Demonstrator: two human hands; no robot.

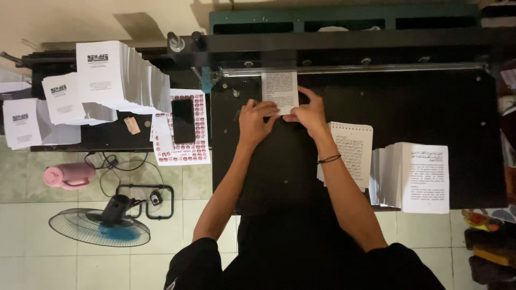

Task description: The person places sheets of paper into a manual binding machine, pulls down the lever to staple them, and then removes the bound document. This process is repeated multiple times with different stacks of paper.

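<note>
Both hands rest on one small printed booklet [280, 89] that lies on the black table [430, 118], its top edge against the metal rail [376, 69]. The left hand [256, 119] lies mostly flat, fingers loosely together, fingertips pressing the booklet's lower left corner. The right hand [310, 114] is half open, with one finger stretched up along the booklet's right edge and the others pressing its lower right corner; whether the thumb is under the paper I cannot tell. A dark band [329, 159] circles the right wrist. To the right of the arms lie two lots of printed sheets: a perforated sheet [352, 147] by the right forearm and a fanned stack [414, 174] further right. To the left, on a lower shelf, there are three stacks of white booklets: a tall fanned one [121, 75] and two smaller ones [67, 99] [24, 122]. One phone [183, 120] lies on a patterned card. On the floor are one pink jug [69, 175] and one fan [99, 225]. The right edge cuts off some coloured objects, too dim to identify.
</note>
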